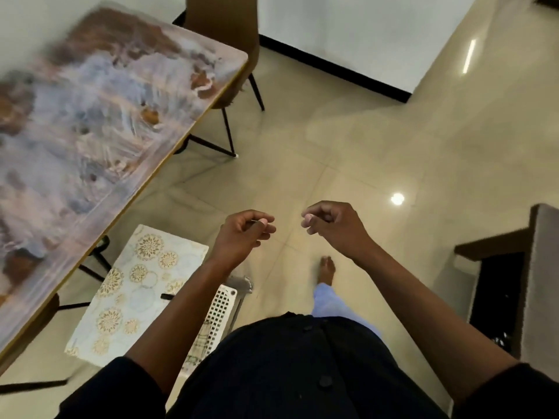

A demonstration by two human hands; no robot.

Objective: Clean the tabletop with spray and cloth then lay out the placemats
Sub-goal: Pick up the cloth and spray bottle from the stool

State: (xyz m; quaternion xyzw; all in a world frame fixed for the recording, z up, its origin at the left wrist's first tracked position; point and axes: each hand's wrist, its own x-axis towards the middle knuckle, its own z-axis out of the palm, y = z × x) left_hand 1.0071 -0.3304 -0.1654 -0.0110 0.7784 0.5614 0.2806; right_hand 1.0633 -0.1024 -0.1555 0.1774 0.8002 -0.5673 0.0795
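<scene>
1. Hands hang in mid-air over the tiled floor [378, 140], both empty: the left hand [242, 234] and the right hand [332, 226] face each other with a small gap between them, touching nothing.
2. Fingers of each hand are loosely curled, the thumb close to the forefinger tip, yet nothing is pinched between them.
3. Off to the left of the hands stands the table [90, 122], its marbled blue, white and brown top bare and somewhat blurred in the view.
4. Just beside the table's near edge, and lower than its top, lies a placemat [136, 285] with gold floral medallions on a pale ground; it rests on something below the tabletop, and I cannot tell what carries it.
5. A small dark object [167, 296] lies on the placemat near its right edge; it is too small to identify.
6. A white perforated basket [216, 316] sits touching the placemat's right side, partly hidden by the left forearm.
7. At the table's far end stands a brown chair [230, 40] on thin black legs.
8. A bare foot [327, 269] is planted on the floor below the right hand.
</scene>
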